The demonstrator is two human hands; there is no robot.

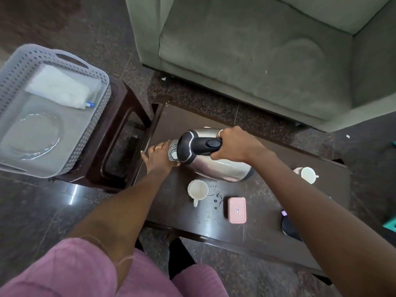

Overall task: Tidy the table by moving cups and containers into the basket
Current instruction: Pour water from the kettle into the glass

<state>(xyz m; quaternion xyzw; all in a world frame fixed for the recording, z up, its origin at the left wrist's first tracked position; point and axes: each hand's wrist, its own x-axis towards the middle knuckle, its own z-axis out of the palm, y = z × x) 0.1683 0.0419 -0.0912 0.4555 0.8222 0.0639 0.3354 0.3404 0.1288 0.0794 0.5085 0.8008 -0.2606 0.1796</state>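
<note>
The kettle (216,159) hangs tilted above the table (267,224), right hand (233,144) clamped on its handle, left hand (159,155) flat against its top. Swinging towards the basket (90,125), it might clip the cup (198,189) beneath.

Bare forearms, gold ring (158,147) on left hand (157,156), possibly mauve trousers (70,273)

Bare dark desk (171,116) lies open toward the grey perforated plastic basket (94,129); its near half is free beside a clear glass plate (36,136).
</note>
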